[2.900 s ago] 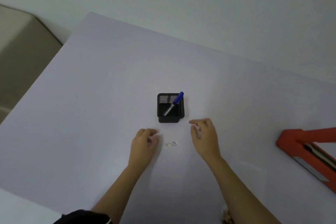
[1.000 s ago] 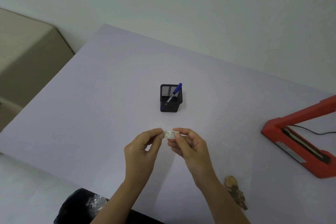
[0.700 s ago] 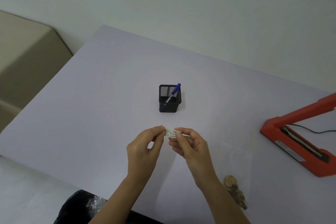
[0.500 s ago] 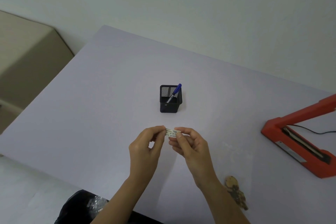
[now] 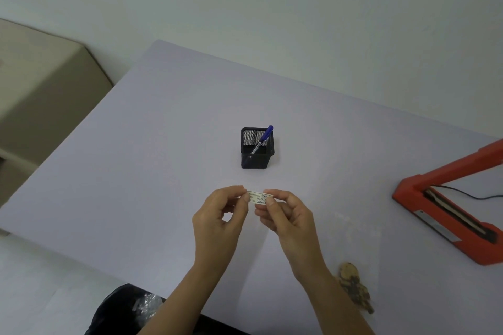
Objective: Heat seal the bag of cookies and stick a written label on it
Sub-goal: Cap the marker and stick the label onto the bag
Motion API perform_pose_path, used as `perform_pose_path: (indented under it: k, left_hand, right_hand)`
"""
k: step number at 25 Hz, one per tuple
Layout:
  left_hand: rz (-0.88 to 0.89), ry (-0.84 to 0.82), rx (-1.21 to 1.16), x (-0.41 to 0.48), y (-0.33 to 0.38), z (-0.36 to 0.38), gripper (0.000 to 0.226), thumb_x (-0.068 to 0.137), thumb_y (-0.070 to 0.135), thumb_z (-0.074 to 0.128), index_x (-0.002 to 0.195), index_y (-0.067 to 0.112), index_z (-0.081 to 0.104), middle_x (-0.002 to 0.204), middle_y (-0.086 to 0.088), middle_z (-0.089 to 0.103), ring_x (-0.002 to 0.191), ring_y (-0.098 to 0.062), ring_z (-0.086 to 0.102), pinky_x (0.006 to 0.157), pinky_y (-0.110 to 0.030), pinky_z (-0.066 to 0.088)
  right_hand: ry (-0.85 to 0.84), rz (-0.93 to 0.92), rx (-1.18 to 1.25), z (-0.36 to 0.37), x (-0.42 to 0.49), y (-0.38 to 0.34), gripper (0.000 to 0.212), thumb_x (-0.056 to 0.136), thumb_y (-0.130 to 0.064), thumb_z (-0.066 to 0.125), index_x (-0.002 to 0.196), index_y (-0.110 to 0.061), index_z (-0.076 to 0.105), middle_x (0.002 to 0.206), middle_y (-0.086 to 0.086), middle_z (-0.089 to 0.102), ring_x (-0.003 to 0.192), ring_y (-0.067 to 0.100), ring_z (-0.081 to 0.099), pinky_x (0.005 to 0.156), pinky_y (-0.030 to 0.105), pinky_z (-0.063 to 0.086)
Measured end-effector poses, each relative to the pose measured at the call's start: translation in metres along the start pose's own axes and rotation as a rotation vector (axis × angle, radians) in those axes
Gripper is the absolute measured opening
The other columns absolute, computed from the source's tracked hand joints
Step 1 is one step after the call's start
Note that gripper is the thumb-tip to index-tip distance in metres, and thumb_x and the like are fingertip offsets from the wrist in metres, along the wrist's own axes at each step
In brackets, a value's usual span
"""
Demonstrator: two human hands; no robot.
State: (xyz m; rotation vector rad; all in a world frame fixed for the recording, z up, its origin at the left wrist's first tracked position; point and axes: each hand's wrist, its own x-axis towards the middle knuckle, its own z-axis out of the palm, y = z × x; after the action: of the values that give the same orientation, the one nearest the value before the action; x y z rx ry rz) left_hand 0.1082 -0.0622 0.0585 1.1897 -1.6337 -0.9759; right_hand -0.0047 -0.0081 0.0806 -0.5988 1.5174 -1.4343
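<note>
Just in front of the black mesh pen holder (image 5: 257, 148), on the person's side of it, both hands are raised above the pale table (image 5: 152, 149) with a small white label (image 5: 257, 198) stretched between them. The left hand (image 5: 220, 219) pinches the label's left end between thumb and forefinger, its other fingers curled loosely beneath; the right hand (image 5: 287, 215) pinches the right end the same way. Dark handwriting shows on the label's face, too small to read.

A pen with a blue cap (image 5: 262, 139) leans inside the holder, cap uppermost and tilted toward the holder's far right corner.

Well to the right of the holder sits the red heat sealer (image 5: 446, 208), its arm lifted and a dark cable (image 5: 473, 194) trailing off behind it. Nearer the person, to the right of the holder and past the right forearm, lies the clear bag of cookies (image 5: 353, 285) — flat on the table, the brown cookies bunched at its near end, the film almost invisible against the surface.

Below the holder at the table's near edge — off the tabletop — a black bin bag (image 5: 128, 310) holds some crumpled clear scraps.
</note>
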Motion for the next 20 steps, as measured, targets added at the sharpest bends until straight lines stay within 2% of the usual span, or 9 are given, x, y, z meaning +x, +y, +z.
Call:
perform_pose_path:
  k: [4,7,8,10,13,16,20]
  left_hand:
    - [-0.05,-0.04,-0.009,0.003,0.001,0.002,0.01,0.083,0.022,0.057,0.089,0.019,0.064,0.09,0.007,0.067,0.079,-0.012,0.064,0.066,-0.009,0.049]
    - [0.005,-0.092,0.013,0.005,0.003,-0.001,0.006,0.087,0.025,0.052,0.085,0.024,0.057,0.095,0.009,0.062,0.091,-0.004,0.058,0.068,-0.006,0.045]
    - [0.069,-0.102,0.03,0.006,0.003,-0.003,0.007,0.088,0.027,0.051,0.085,0.025,0.057,0.096,0.01,0.058,0.094,0.001,0.055,0.07,-0.006,0.045]
    - [0.182,-0.116,0.065,0.008,0.002,-0.006,0.008,0.087,0.027,0.049,0.085,0.025,0.057,0.097,0.011,0.053,0.096,0.007,0.05,0.073,-0.003,0.042]
    - [0.228,-0.135,0.098,0.009,0.001,-0.007,0.005,0.086,0.027,0.051,0.088,0.026,0.056,0.098,0.01,0.048,0.099,0.011,0.045,0.076,-0.002,0.041]
    - [0.239,-0.125,0.1,0.009,0.0,-0.006,0.004,0.085,0.028,0.052,0.088,0.028,0.056,0.1,0.009,0.046,0.101,0.012,0.044,0.076,-0.003,0.041]
    - [0.259,-0.102,0.109,0.009,-0.002,-0.003,0.005,0.085,0.03,0.053,0.087,0.026,0.056,0.1,0.008,0.045,0.1,0.014,0.042,0.076,-0.001,0.04]
  right_hand:
    - [-0.02,-0.008,-0.002,-0.001,0.001,0.001,0.013,0.092,-0.017,0.052,0.095,-0.021,0.064,0.083,-0.006,0.075,0.081,0.014,0.071,0.07,0.018,0.055]
    - [-0.102,-0.012,-0.003,-0.004,0.001,0.001,0.028,0.087,-0.035,0.04,0.093,-0.026,0.066,0.086,-0.01,0.072,0.083,0.011,0.068,0.071,0.019,0.054]
    - [-0.136,-0.007,0.005,-0.004,0.002,0.0,0.03,0.088,-0.034,0.038,0.094,-0.027,0.066,0.084,-0.013,0.07,0.084,0.011,0.066,0.074,0.02,0.054]
    - [-0.189,-0.024,-0.035,-0.006,0.005,-0.001,0.022,0.094,-0.023,0.042,0.102,-0.028,0.062,0.078,-0.014,0.066,0.083,0.009,0.063,0.077,0.021,0.053]
    - [-0.201,-0.096,-0.172,-0.007,0.01,-0.002,0.023,0.09,-0.012,0.055,0.104,-0.03,0.057,0.081,-0.014,0.064,0.083,0.007,0.061,0.075,0.02,0.053]
    - [-0.137,-0.152,-0.283,-0.007,0.012,-0.003,0.022,0.084,-0.022,0.064,0.101,-0.034,0.06,0.093,-0.011,0.061,0.085,0.006,0.059,0.075,0.016,0.051]
    - [-0.108,-0.223,-0.38,-0.008,0.014,-0.002,0.022,0.076,-0.041,0.061,0.097,-0.043,0.06,0.098,-0.015,0.059,0.093,0.001,0.055,0.076,0.01,0.048]
